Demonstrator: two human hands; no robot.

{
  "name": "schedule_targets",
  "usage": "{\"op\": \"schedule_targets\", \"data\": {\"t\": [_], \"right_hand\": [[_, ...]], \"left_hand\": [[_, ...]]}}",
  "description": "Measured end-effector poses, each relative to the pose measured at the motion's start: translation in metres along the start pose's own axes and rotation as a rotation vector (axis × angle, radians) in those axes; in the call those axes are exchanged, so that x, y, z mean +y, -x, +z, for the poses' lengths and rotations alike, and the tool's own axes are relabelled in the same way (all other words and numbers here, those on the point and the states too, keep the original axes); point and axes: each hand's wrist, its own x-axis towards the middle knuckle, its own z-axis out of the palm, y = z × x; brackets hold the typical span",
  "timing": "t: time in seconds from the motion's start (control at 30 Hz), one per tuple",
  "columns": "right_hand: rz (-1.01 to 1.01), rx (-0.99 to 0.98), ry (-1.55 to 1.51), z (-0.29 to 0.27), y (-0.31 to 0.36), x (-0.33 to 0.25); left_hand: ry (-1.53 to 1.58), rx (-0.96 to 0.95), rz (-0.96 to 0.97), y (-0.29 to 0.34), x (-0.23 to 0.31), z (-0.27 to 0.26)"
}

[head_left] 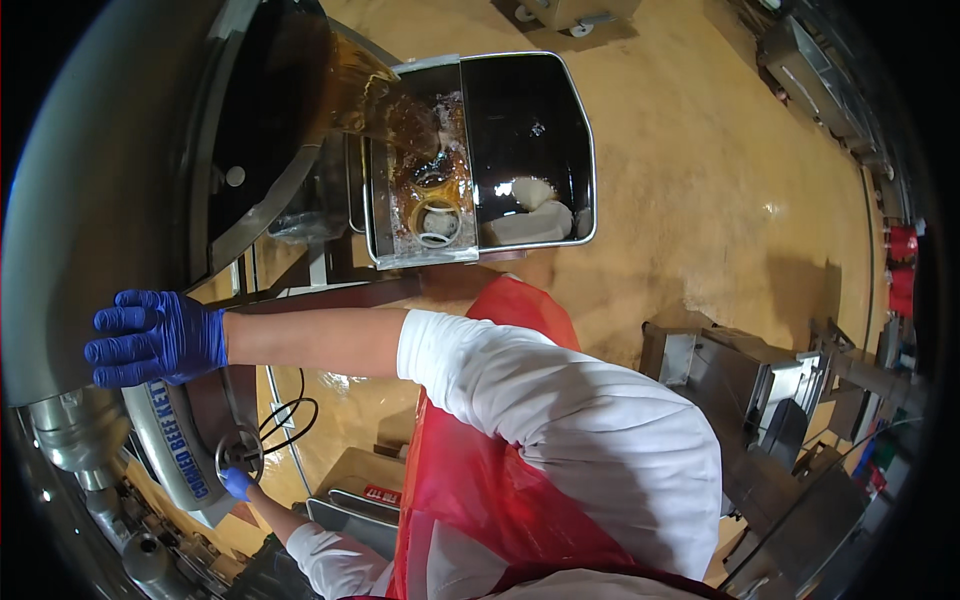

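A large steel kettle (110,150) fills the left side, tipped so that brown liquid (365,95) pours over its lip. The stream falls into a steel tub cart (593,150), through a tray-like insert (415,260) holding foam and a ring-shaped fitting (437,222). My right hand (165,338), in a blue glove, lies against the kettle's outer wall with fingers stretched out and holds nothing. Lower down, my left hand (237,483), also gloved in blue, is closed on the rim of a metal handwheel (241,452) beside a steel cylindrical housing (172,445).
Dark liquid and pale foam fill the tub's right part. Black cables (290,415) loop near the handwheel. Steel carts (715,370) stand at right, and a wheeled cart (580,12) at the far edge. The tan floor (680,150) looks wet. A red apron (480,470) covers my front.
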Motion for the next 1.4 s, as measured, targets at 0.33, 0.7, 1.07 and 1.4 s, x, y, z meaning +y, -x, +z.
{"op": "schedule_targets", "data": {"t": [0.33, 0.7, 1.07, 1.4], "right_hand": [[-0.015, 0.064, 0.000, 0.004, -0.006, 0.007], [-0.121, 0.147, 0.044, 0.026, -0.007, 0.002], [-0.029, 0.088, 0.059, 0.021, 0.011, 0.008], [-0.020, 0.104, 0.026, 0.005, 0.007, 0.006]], "left_hand": [[0.073, -0.028, 0.321, -0.075, -0.075, 0.028], [-0.047, 0.205, 0.015, -0.094, -0.111, 0.023], [0.189, -0.002, -0.085, -0.106, -0.136, 0.021], [-0.440, 0.040, 0.344, -0.081, -0.116, 0.015]]}}
